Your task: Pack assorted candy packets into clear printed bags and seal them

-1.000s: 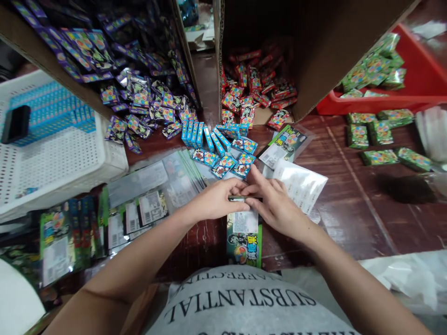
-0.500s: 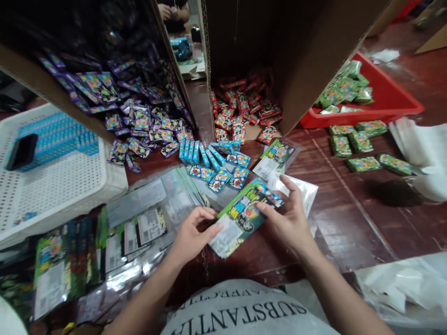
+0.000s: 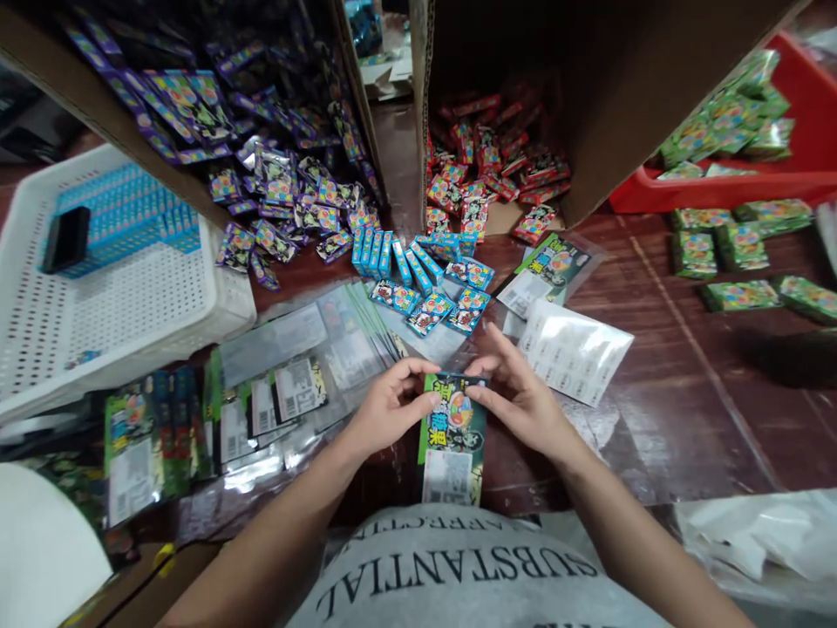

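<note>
Close to my body, a green and black printed candy bag hangs lengthwise between my hands. My left hand pinches its upper left edge between thumb and fingers. At its upper right edge, my right hand grips with the thumb on the front and the fingers behind. Beyond the hands lie small blue candy boxes, some standing in a row and some flat. To the right of them are another printed bag and a white sheet of round stickers.
Purple packets spill from a tipped carton at left, red packets from another. A red tray and green packets are at right. A white basket holds blue boxes and a phone. Flat bags lie left.
The bag has turned from slanted to nearly upright and come closer to my body. My hands have moved together at its top end. The camera view has shifted.
</note>
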Action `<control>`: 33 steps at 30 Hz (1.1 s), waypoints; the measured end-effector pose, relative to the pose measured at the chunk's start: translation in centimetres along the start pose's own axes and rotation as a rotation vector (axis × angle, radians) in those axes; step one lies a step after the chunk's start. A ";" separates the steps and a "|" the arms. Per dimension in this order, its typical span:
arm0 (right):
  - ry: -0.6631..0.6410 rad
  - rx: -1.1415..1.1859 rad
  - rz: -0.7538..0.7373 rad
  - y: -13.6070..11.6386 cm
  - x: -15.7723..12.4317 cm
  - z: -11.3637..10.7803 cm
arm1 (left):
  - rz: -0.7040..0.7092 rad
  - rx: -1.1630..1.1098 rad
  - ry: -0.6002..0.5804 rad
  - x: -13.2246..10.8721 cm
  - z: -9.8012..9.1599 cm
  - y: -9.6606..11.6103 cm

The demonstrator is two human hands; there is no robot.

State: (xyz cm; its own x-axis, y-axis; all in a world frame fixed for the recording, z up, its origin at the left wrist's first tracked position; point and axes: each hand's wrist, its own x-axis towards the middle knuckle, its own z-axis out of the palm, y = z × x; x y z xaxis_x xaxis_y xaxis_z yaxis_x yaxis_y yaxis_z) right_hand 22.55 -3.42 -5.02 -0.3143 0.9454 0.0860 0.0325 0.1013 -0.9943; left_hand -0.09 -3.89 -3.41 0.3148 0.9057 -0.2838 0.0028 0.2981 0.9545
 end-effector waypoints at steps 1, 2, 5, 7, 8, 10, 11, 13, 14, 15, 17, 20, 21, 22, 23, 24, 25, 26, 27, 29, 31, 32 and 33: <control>0.036 0.036 0.006 0.1 -0.1 0.3 | -0.010 0.002 0.005 0.0 -0.2 0.2; 0.069 0.063 0.012 0.1 -0.2 0.5 | -0.009 0.011 0.015 0.1 -0.5 0.5; 0.050 0.063 0.046 0.3 -0.3 1.2 | 0.051 0.058 0.063 0.3 -1.0 1.1; -0.042 0.024 0.075 0.2 -0.3 1.4 | 0.075 0.053 0.082 0.4 -1.1 1.1; -0.067 0.007 0.078 0.2 -0.3 1.5 | 0.073 0.036 0.086 0.4 -1.0 0.9; -0.035 0.003 0.055 0.1 -0.3 1.7 | 0.063 -0.023 0.105 0.4 -0.9 0.6; 0.004 0.019 0.035 0.1 -0.3 1.8 | 0.063 -0.055 0.119 0.4 -0.8 0.4; 0.078 0.062 0.014 0.0 -0.2 1.9 | 0.070 -0.092 0.132 0.5 -0.8 0.2; 0.092 0.080 0.024 -0.1 -0.2 1.9 | 0.068 -0.088 0.117 0.4 -0.9 0.3; 0.090 0.094 0.043 -0.3 -0.2 1.8 | 0.065 -0.069 0.096 0.4 -0.9 0.5; 0.083 0.106 0.110 -0.9 0.0 1.6 | 0.052 -0.002 0.062 0.3 -1.0 1.2; 0.128 0.133 0.232 -2.4 0.5 1.7 | 0.034 0.085 0.088 0.2 -0.8 2.2; 0.154 0.143 0.272 -2.8 0.7 1.8 | 0.029 0.109 0.107 0.2 -0.7 2.5; 0.179 0.159 0.307 -3.3 1.0 2.0 | 0.023 0.128 0.120 0.3 -0.6 2.8; 0.200 0.182 0.335 -3.6 1.3 2.2 | 0.019 0.139 0.131 0.3 -0.5 3.1; 0.216 0.209 0.363 -3.9 1.5 2.3 | 0.017 0.141 0.141 0.4 -0.5 3.4; 0.228 0.237 0.388 -4.2 1.8 2.5 | 0.018 0.139 0.148 0.5 -0.5 3.6; 0.236 0.260 0.408 -4.4 1.9 2.5 | 0.019 0.134 0.149 0.5 -0.6 3.9; 0.234 0.271 0.423 -4.5 2.0 2.5 | 0.020 0.129 0.143 0.5 -0.7 4.1; 0.204 0.255 0.435 -4.7 1.9 2.2 | 0.011 0.125 0.101 0.3 -1.0 4.5; 0.143 0.203 0.412 -4.7 1.4 1.6 | -0.005 0.103 0.033 0.1 -1.2 4.5; 0.108 0.172 0.392 -4.7 1.0 1.2 | -0.008 0.083 0.006 -0.1 -1.2 4.3; 0.072 0.142 0.365 -4.6 0.6 0.8 | -0.005 0.063 -0.014 -0.2 -1.2 4.1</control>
State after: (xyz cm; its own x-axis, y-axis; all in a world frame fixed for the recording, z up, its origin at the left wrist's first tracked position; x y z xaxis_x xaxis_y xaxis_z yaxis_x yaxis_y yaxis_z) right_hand 21.43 -3.54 -0.42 -0.2391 0.9312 -0.2752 -0.0031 -0.2842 -0.9588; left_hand -1.29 -2.50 0.46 0.3280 0.8997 -0.2881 0.0643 0.2830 0.9570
